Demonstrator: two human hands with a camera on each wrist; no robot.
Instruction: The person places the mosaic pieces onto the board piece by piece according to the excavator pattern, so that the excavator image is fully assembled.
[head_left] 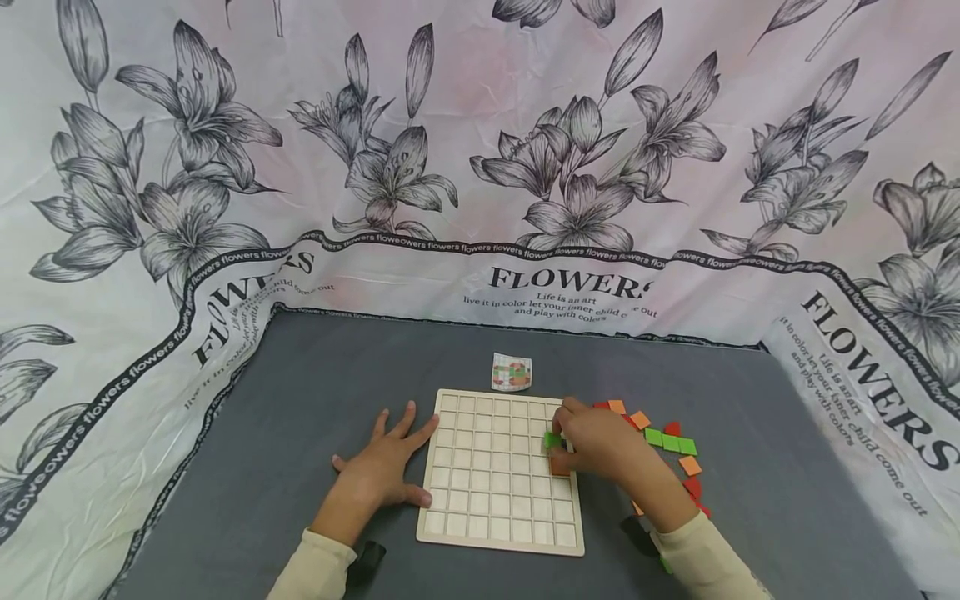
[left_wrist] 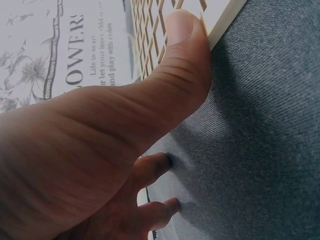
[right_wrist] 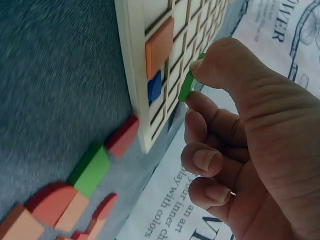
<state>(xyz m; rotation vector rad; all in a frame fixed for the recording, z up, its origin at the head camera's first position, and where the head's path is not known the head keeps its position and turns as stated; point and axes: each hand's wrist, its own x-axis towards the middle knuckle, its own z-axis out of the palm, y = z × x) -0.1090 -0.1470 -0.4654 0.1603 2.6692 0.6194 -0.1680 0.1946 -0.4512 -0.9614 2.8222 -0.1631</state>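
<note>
The green tile [right_wrist: 186, 86] is pinched on edge between the thumb and forefinger of the right hand [head_left: 600, 446], above the right side of the board [head_left: 482, 481]; whether the board is touched by it cannot be told. An orange tile [right_wrist: 160, 47] and a blue tile [right_wrist: 154, 86] are seated in neighbouring cells of the right-hand column. The left hand [head_left: 378, 468] is spread, with nothing grasped; its thumb is rested on the board's left edge. Loose tiles [head_left: 670, 442] are scattered on the tabletop [head_left: 352, 367] to the right. A card [head_left: 512, 372] is placed beyond the far edge.
</note>
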